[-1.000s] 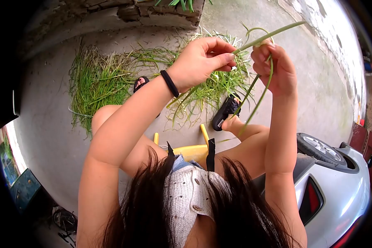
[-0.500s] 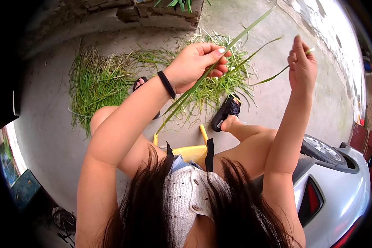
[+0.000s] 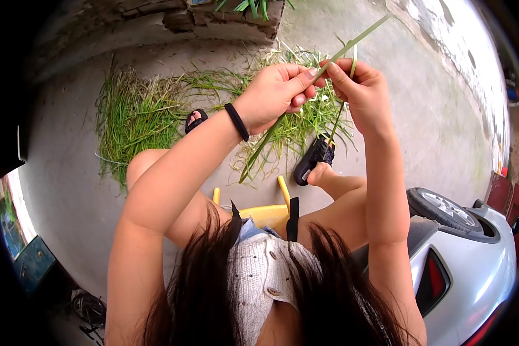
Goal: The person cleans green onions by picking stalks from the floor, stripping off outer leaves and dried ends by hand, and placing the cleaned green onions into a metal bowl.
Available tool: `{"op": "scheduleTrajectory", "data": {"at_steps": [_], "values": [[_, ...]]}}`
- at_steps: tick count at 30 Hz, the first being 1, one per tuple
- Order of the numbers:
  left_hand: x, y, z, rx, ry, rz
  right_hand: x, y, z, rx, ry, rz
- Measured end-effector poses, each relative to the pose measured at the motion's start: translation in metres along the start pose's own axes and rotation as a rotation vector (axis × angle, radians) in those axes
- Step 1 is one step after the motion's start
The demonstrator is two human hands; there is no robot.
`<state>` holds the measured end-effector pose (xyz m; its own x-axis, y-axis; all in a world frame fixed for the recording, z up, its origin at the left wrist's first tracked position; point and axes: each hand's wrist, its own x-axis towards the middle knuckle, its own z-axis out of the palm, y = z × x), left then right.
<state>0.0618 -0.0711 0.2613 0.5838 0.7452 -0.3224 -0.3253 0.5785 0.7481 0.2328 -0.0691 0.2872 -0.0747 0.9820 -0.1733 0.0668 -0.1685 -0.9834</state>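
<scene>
A long, flat green leaf stalk (image 3: 360,36) slants up to the right through both hands. My left hand (image 3: 277,95) is closed, pinching the stalk between thumb and fingers. Close beside it, my right hand (image 3: 360,92) pinches the same stalk with thumb and forefinger. A thin strip of leaf (image 3: 354,60) loops over the right hand's fingers, and its lower end dangles below. Under the hands, a loose heap of pale and green strips (image 3: 271,147) lies on the concrete floor. To the left is a denser pile of long green stalks (image 3: 132,109).
My feet in black sandals (image 3: 316,158) rest near the heap. A yellow seat (image 3: 265,216) shows between my legs. A silver toy-like car (image 3: 478,271) stands at the right. A rough ledge (image 3: 213,23) with a green plant borders the top.
My right hand has come left from the side and now grips the stalk next to my left hand. The leaf strip came along with it. My left hand has barely moved.
</scene>
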Motion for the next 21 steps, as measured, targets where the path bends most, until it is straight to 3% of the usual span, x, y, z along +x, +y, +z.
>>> {"op": "scheduleTrajectory", "data": {"at_steps": [5,9,16,21], "values": [[-0.004,0.005,0.001,-0.156,-0.104,-0.071,0.002,0.003,-0.004,-0.098,0.051,-0.078],[-0.007,0.005,0.004,-0.171,-0.162,-0.126,0.014,-0.001,-0.028,-0.152,0.324,-0.227],[-0.011,0.005,0.007,-0.144,-0.205,-0.197,0.024,-0.013,-0.077,0.157,0.612,-0.331],[-0.016,0.002,0.006,-0.086,-0.178,-0.236,0.018,-0.023,-0.104,0.112,0.705,-0.228]]}}
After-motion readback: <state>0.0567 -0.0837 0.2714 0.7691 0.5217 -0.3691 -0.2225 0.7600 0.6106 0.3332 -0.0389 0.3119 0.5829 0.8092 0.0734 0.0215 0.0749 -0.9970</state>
